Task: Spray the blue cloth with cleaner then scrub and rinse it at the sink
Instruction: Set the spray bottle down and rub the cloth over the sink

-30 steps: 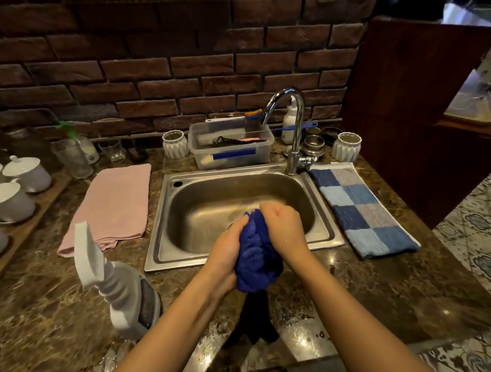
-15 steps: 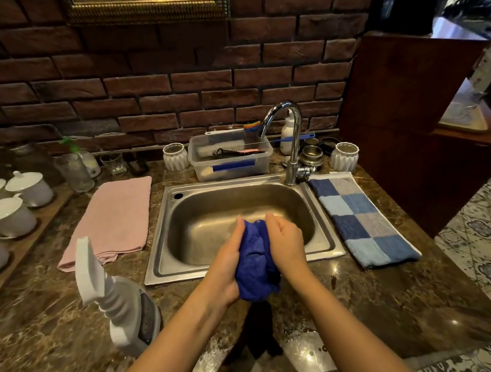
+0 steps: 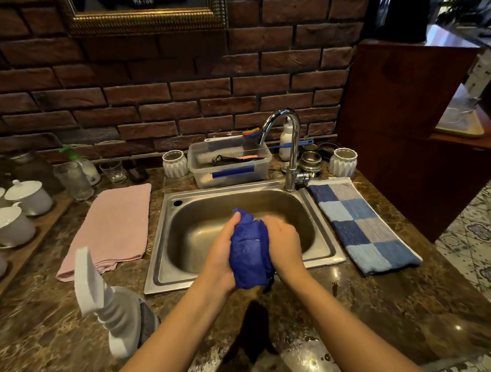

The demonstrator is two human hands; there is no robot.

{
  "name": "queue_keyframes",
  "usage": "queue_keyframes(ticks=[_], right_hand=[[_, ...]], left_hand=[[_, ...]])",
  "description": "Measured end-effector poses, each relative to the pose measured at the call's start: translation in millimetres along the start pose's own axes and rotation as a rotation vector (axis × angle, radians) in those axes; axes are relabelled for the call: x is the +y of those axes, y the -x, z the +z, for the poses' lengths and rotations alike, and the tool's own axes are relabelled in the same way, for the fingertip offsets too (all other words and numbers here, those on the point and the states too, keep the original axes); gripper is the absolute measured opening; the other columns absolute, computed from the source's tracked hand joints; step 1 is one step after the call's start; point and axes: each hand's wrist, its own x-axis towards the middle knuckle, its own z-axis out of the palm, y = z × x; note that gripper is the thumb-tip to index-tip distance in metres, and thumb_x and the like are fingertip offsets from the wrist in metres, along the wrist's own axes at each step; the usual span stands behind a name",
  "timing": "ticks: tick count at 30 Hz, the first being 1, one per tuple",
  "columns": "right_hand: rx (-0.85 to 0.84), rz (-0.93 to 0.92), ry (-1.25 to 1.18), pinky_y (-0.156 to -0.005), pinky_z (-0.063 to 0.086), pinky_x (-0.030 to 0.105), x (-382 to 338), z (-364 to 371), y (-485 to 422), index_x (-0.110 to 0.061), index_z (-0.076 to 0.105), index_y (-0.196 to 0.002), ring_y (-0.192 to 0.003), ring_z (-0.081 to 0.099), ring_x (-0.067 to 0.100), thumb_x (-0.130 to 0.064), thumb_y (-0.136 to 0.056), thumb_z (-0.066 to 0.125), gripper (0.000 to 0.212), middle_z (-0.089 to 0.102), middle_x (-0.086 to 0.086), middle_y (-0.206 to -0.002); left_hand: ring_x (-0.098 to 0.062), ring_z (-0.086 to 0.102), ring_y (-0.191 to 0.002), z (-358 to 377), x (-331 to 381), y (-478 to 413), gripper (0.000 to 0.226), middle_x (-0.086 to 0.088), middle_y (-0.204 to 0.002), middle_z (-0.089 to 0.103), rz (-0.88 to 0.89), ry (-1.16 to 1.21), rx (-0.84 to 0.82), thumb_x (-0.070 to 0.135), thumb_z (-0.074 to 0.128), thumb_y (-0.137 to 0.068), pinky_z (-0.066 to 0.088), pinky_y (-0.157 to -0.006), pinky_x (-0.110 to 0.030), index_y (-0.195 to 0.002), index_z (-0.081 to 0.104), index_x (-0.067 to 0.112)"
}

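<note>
Blue cloth (image 3: 250, 249), bunched over the sink (image 3: 160, 244), is gripped by left hand (image 3: 221, 256) and right hand (image 3: 285, 245), fingers (image 3: 272, 222) curled.

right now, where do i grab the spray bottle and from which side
Take the spray bottle by its ribbed neck, just under the white trigger head. It stands upright on the counter left of your left arm, so the left hand would likely reach it from the right; first it must let go of the blue cloth.
</note>
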Motion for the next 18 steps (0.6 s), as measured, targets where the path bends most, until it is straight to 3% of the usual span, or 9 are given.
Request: queue_keyframes(ticks=[3,7,11,15,18], right_hand=[[-0.012,-0.041,-0.102,-0.045,0.029,0.017,8.8,11.3,23.0,-0.022,0.043,-0.051,-0.045,0.035,0.004,-0.016,-0.094,0.042,0.044,0.04,-0.009,-0.049],[0.077,-0.111,-0.087,-0.041,0.028,0.017,1.0,11.8,16.5,-0.023,0.041,-0.049,-0.042,0.035,0.001,-0.021,-0.094,0.042,0.046,0.04,-0.009,-0.043],[0.011,0.012,-0.047,-0.053,0.033,0.028,-7.6,3.6,-8.5,-0.017,0.045,-0.056,-0.054,0.039,0.011,-0.025,-0.094,0.041,0.04,0.041,-0.001,-0.054],[-0.021,0.074,-0.103,-0.057,0.036,0.03,2.3,-8.3,-12.1,-0.016,0.052,-0.062,-0.058,0.043,0.012,-0.034,-0.093,0.044,0.037,0.046,0.0,-0.057],[-0.054,0.05,-0.154,-0.06,0.036,0.031,7.7,-23.1,-12.6,-0.003,0.058,-0.072,-0.062,0.045,0.016,-0.04,-0.09,0.05,0.042,0.049,0.007,-0.066]], left_hand=[[-0.017,0.064,-0.049,-7.3,9.3,-3.9,0.052,-0.004,-0.054,0.065,0.007,0.124,-0.014,0.042,0.048,-0.088,0.054,-0.049,-0.024,-0.052,0.067,0.011],[-0.02,0.069,-0.059,-6.9,-0.4,-1.9,0.044,-0.008,-0.067,0.071,-0.03,0.13,-0.031,0.04,0.051,-0.086,0.057,-0.053,-0.028,-0.065,0.073,0.008],[-0.022,0.071,-0.066,-5.4,-7.8,-1.0,0.048,-0.009,-0.075,0.073,-0.067,0.14,-0.108,0.04,0.046,-0.089,0.059,-0.06,-0.031,-0.072,0.076,0.006],[-0.026,0.071,-0.084,-9.5,-2.9,0.2,0.05,-0.013,-0.094,0.073,-0.075,0.038,-0.159,0.051,0.052,-0.078,0.056,-0.077,-0.04,-0.088,0.075,0.008],[-0.025,0.071,-0.077,-20.8,4.8,1.8,0.039,-0.013,-0.089,0.074,-0.021,-0.166,-0.103,0.036,0.064,-0.07,0.058,-0.067,-0.033,-0.091,0.073,0.006]])
